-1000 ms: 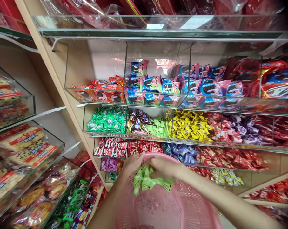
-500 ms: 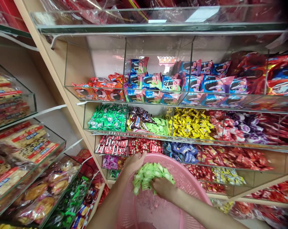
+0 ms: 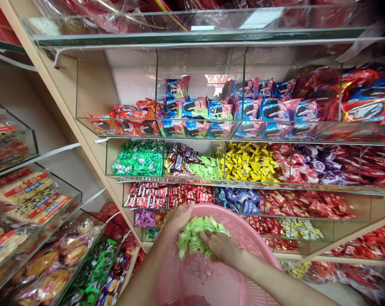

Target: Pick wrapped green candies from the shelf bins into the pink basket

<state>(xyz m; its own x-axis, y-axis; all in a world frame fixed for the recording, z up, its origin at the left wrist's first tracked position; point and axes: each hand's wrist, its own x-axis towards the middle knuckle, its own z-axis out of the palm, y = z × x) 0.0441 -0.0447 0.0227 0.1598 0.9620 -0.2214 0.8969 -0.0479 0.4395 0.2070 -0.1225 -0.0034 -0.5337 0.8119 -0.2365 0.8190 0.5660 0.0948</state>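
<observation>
Green candies point(image 3: 189, 241) lie heaped inside the pink basket point(image 3: 208, 285). The right hand point(image 3: 223, 248) rests on them, fingers curled; whether it pinches any, I cannot tell. Light fingers should suit, with the left hand point(image 3: 178, 217) clasping the basket firmly, near the shelves point(image 3: 167, 180).

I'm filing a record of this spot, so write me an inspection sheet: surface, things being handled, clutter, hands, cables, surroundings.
Surface: glass shelf above divided compartments of sweets.
Things handled: pink basket, mesh-walled, with a heap of green packets inside.
Clutter: yellow sweets and blue packs crowd compartments beyond the basket.
Hands: left hand on the basket's rim; right hand touching the packets, whether gripping any cannot be told.
Cables: white strip along a side shelf's edge; whether a cable cannot be told.
Surroundings: wooden upright; left of it, shelves with wrapped snacks.
</observation>
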